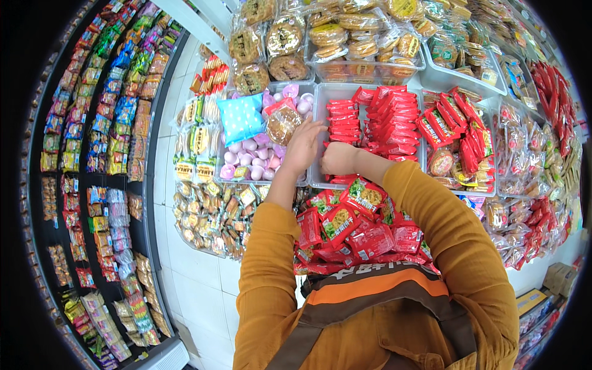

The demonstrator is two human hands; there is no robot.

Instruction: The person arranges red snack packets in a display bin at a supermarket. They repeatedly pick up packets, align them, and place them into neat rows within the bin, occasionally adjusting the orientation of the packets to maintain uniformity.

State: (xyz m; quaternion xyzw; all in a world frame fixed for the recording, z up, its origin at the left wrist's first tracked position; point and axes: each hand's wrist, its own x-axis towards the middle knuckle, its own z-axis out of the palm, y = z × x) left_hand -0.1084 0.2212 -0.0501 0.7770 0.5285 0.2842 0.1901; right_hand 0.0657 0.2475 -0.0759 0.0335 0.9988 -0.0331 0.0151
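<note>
A translucent plastic bin (322, 106) holds rows of red snack packets (391, 122), stacked on edge. My right hand (338, 159) reaches into its near left part with the fingers curled down; whether it holds a packet is hidden. My left hand (305, 141) is at the bin's left wall, beside a round wrapped cake (283, 122); its fingertips point toward the row of packets, and its grip is not clear. Loose red packets with a noodle picture (365, 196) lie heaped between my forearms, against my brown and orange apron (384, 286).
Left of the bin, another bin holds lilac cup-shaped sweets (256, 159) and a blue dotted pouch (240, 118). Bins of wrapped round biscuits (360, 34) stand behind. More mixed red packets (462, 125) are at the right. A snack shelf (125, 185) runs along the left, across a tiled floor (185, 259).
</note>
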